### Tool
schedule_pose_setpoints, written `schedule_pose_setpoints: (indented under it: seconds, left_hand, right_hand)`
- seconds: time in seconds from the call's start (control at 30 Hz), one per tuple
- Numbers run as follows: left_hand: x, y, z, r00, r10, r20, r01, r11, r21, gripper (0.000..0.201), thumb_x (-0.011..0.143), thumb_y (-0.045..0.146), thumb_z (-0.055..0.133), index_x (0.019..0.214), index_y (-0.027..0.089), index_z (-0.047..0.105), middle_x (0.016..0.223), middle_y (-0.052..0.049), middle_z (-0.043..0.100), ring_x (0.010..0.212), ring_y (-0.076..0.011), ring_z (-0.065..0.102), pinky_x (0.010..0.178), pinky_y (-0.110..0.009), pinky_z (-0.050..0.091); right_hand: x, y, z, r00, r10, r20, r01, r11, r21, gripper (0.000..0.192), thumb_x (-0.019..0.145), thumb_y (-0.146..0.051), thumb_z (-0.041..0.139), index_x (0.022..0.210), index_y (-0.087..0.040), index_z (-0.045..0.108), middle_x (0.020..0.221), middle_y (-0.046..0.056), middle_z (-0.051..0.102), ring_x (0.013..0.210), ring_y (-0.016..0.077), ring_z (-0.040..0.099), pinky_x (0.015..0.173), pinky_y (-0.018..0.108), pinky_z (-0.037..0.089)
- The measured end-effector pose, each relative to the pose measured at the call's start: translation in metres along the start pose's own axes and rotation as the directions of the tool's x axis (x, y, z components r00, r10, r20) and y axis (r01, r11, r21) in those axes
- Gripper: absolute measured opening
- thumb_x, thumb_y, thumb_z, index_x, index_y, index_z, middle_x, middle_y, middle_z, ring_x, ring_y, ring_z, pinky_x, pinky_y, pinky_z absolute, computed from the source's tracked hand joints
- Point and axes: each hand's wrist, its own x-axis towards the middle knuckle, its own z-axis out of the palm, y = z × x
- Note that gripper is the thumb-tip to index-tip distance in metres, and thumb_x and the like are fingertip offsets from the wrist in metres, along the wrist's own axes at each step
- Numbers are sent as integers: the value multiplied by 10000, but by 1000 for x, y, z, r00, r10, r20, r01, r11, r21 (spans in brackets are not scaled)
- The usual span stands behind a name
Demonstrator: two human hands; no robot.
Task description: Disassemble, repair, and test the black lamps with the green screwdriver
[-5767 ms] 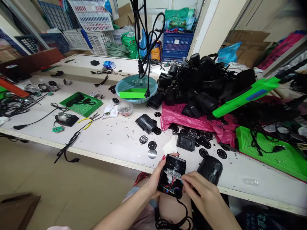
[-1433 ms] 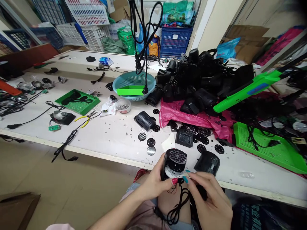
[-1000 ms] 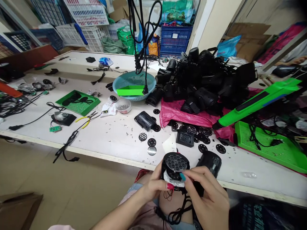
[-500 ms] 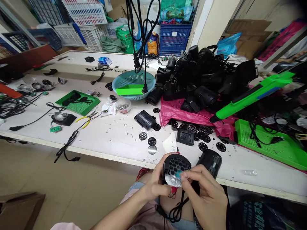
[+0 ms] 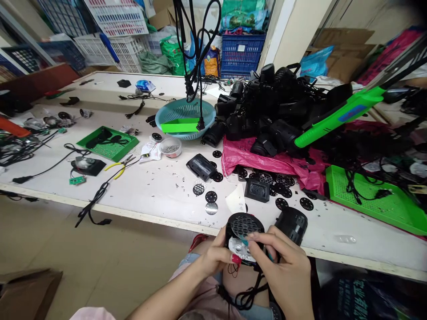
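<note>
A small black round device (image 5: 245, 225) with a honeycomb grille, a white inner part and red and black wires is held over my lap at the table's near edge. My left hand (image 5: 213, 257) grips its left side. My right hand (image 5: 283, 266) holds its right side, fingertips on the white part below the grille. A black cord (image 5: 247, 295) hangs from it. Just right of it, a black cylindrical housing (image 5: 292, 224) lies on the white table (image 5: 150, 189).
Black perforated discs (image 5: 211, 196) and screws lie scattered ahead. A pile of black devices (image 5: 276, 115) sits on a pink bag beside a teal basket (image 5: 187, 116). Green trays (image 5: 373, 200) (image 5: 108, 142), yellow pliers (image 5: 120, 165), a screw bowl (image 5: 171, 146) and a hanging green screwdriver (image 5: 336, 120).
The device has turned from its open wired underside to its grille facing up. My right fingers have shifted onto the white part. The hanging green tool has swung to and fro.
</note>
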Motion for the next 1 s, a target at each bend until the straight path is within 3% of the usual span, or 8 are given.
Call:
schedule_pose_setpoints:
  seconds: [0.13, 0.3, 0.57, 0.8, 1.0]
  left_hand:
    - [0, -9, -6, 999, -3, -32, 2, 999, -40, 551, 502, 139, 601, 1048, 168, 669, 906, -42, 709, 930, -257, 617, 807, -330, 418]
    - [2, -10, -5, 998, 4, -62, -7, 999, -52, 628, 473, 113, 604, 1094, 177, 672, 900, -26, 727, 848, -213, 626, 761, -299, 428]
    - [1, -11, -7, 1000, 19, -13, -20, 998, -52, 633, 479, 100, 653, 1100, 214, 688, 946, 2, 730, 841, -178, 607, 720, -263, 417]
    - [-1, 8, 11, 999, 34, -33, -30, 993, 118, 719, 531, 94, 694, 1233, 239, 635, 944, 7, 689, 919, -199, 551, 801, -279, 393]
    - [-1, 22, 27, 997, 29, -74, -11, 971, 238, 704, 604, 126, 732, 1286, 248, 613, 1031, 9, 662, 914, -181, 525, 824, -269, 390]
  right_hand:
    - [3, -3, 3, 1000, 6, 25, -6, 1000, 1, 104, 855, -228, 696, 754, -235, 723, 590, -65, 389, 468, 73, 407, 434, 199, 333]
    - [6, 0, 2, 1000, 20, 24, -20, 1000, 18, 96, 843, -219, 690, 765, -238, 743, 575, -70, 394, 452, 71, 403, 428, 195, 332]
    - [5, -5, -2, 999, 44, 2, -44, 999, 31, 90, 807, -212, 704, 733, -243, 747, 552, -72, 407, 443, 63, 404, 422, 180, 329]
    - [2, 15, -4, 990, 139, 20, -141, 979, 150, 80, 804, -227, 717, 732, -241, 748, 564, -63, 400, 465, 70, 415, 431, 183, 336]
    - [0, 38, -4, 984, 168, 59, -178, 947, 269, 48, 817, -247, 731, 769, -240, 733, 653, -33, 498, 535, 82, 452, 470, 189, 364]
